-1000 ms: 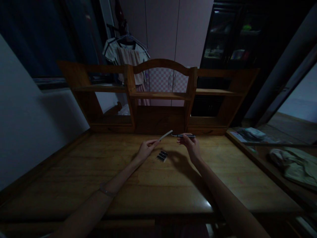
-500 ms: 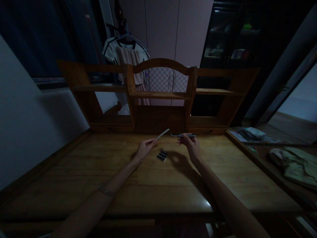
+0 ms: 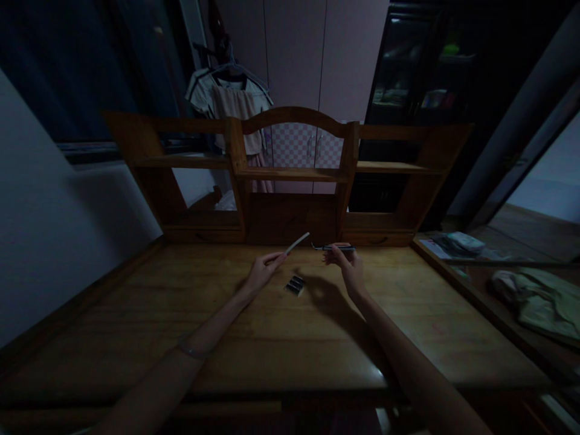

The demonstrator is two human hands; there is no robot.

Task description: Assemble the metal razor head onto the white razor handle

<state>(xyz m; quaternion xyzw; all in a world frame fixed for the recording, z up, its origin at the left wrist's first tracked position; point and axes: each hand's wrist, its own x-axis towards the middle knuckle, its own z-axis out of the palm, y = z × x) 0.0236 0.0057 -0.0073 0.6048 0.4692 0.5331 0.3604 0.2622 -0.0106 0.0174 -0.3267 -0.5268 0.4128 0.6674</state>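
Above the desk, my left hand (image 3: pixel 264 270) is closed on the lower end of a thin pale strip (image 3: pixel 298 242), which tilts up to the right. My right hand (image 3: pixel 347 261) pinches a dark, slim tool (image 3: pixel 339 248) with a bent metal tip that points left. A small gap separates that tip from the strip's upper end. Below and between the hands, a small clear pack with dark rows (image 3: pixel 295 285) lies on the wooden desk (image 3: pixel 281 344). Neither hand touches the pack.
A wooden shelf unit (image 3: pixel 294 175) stands along the desk's back edge. At the right, past the desk's raised rim, are a plastic-wrapped bundle (image 3: pixel 466 242) and a crumpled light cloth (image 3: pixel 544 302). Clothes (image 3: pixel 231 99) hang behind the shelf.
Both hands have shifted very slightly left, still with the strip and the tool in them. The pack appears a touch further left, along with the whole view.
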